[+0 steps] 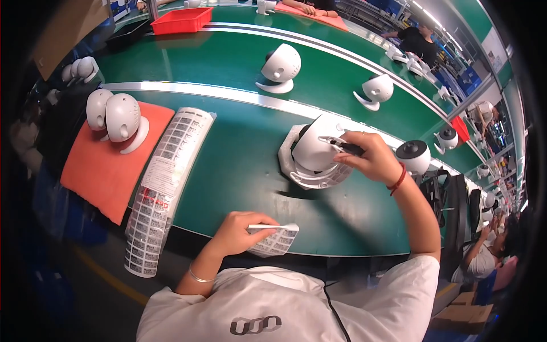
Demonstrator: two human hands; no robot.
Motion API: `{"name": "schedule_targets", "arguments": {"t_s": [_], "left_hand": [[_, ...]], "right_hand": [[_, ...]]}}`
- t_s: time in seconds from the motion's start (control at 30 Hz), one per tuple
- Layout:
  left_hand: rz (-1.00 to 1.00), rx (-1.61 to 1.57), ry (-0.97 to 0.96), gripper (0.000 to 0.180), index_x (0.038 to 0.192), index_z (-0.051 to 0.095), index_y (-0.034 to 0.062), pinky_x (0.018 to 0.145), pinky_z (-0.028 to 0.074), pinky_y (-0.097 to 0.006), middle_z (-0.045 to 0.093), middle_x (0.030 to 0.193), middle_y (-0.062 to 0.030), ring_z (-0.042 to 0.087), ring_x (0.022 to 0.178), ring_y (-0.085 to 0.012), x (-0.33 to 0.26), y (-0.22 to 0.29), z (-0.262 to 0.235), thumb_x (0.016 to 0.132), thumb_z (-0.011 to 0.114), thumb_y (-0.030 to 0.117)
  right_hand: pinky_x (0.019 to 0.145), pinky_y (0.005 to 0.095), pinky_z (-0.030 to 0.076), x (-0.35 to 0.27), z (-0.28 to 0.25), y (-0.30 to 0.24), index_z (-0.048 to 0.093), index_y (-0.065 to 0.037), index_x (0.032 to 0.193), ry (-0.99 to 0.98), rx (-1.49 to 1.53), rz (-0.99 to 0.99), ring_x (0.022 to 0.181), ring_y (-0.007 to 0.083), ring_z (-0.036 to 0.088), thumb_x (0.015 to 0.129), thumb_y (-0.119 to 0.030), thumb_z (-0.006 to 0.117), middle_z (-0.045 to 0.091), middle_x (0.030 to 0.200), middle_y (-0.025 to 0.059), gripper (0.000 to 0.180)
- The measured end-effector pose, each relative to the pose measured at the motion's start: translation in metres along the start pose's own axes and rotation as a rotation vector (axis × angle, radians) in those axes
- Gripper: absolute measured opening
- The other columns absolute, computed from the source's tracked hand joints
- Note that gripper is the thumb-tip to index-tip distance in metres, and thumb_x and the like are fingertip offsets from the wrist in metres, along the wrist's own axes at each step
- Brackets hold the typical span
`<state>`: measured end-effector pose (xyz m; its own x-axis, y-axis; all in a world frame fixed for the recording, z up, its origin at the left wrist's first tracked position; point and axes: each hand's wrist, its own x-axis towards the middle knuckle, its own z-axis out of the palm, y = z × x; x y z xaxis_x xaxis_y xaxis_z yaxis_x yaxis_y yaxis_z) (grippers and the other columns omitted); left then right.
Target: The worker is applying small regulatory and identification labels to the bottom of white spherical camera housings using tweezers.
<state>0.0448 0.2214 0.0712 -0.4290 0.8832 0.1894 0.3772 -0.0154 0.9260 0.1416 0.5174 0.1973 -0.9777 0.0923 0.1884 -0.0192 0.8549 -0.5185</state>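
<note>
My right hand (367,155) is closed around a slim black tool (348,148); its kind is not clear. The tool's tip is at the side of a round white camera housing (312,149). That housing sits tilted in a pale ring-shaped holder (289,162) on the bench. Close to the bench's front edge, my left hand (242,232) pinches a folded sheet of printed labels (273,242), whose white edge sticks out between thumb and fingers. To the left lies a long sheet of labels (171,165) in clear plastic.
Two white cameras (122,117) stand on an orange mat (94,171) at the left. Beyond a metal rail, a green conveyor (211,62) carries several white cameras (283,62). A red tray (182,20) stands at the far left. Other people work across and to the right.
</note>
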Motion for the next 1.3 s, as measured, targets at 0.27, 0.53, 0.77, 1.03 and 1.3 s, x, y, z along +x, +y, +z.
{"name": "schedule_targets", "arguments": {"t_s": [0.27,0.53,0.77,1.03,1.3], "left_hand": [[0.01,-0.025,-0.021,0.012,0.091,0.072,0.0065,0.067,0.051,-0.03,0.071,0.084,-0.0087,0.068,0.075,-0.0225,0.001,0.0,-0.003,0.08,0.072,0.012],[0.01,-0.042,-0.017,0.013,0.092,0.073,0.0067,0.065,0.051,-0.03,0.071,0.084,-0.0087,0.067,0.072,-0.0231,0.004,0.001,-0.004,0.081,0.072,0.013],[-0.026,-0.077,-0.035,0.014,0.093,0.072,0.005,0.067,0.052,-0.029,0.071,0.085,-0.0092,0.068,0.075,-0.0216,0.005,0.003,-0.006,0.082,0.072,0.013],[0.031,-0.063,-0.018,0.012,0.091,0.072,0.0051,0.066,0.051,-0.029,0.071,0.084,-0.0084,0.068,0.072,-0.0221,0.004,0.001,-0.004,0.08,0.072,0.011],[0.041,-0.055,-0.01,0.013,0.09,0.072,0.007,0.068,0.052,-0.03,0.071,0.085,-0.0087,0.068,0.073,-0.0224,0.003,0.0,-0.001,0.078,0.074,0.013]], "right_hand": [[0.056,0.0202,0.035,0.043,-0.001,0.066,0.065,-0.001,0.101,0.059,0.737,-0.052,0.062,0.003,0.043,0.085,-0.021,0.07,0.053,0.071,-0.0046,0.027],[0.079,0.0467,0.051,0.15,0.074,0.129,0.051,-0.031,0.131,-0.077,-0.229,0.204,0.088,0.0399,0.064,0.084,-0.042,0.063,0.068,0.094,0.0209,0.05],[0.074,0.0426,0.054,0.179,0.08,0.127,0.068,-0.022,0.105,-0.071,-0.558,0.205,0.083,0.0335,0.067,0.088,-0.046,0.054,0.069,0.092,0.014,0.033],[0.072,0.038,0.054,0.138,0.055,0.156,0.074,-0.024,0.098,0.047,-0.68,0.353,0.083,0.027,0.067,0.082,-0.049,0.063,0.07,0.088,0.0077,0.032],[0.079,0.0401,0.053,0.043,0.019,0.15,0.073,-0.02,0.105,0.107,-0.491,0.55,0.088,0.0321,0.066,0.079,-0.045,0.067,0.071,0.094,0.0106,0.037]]}}
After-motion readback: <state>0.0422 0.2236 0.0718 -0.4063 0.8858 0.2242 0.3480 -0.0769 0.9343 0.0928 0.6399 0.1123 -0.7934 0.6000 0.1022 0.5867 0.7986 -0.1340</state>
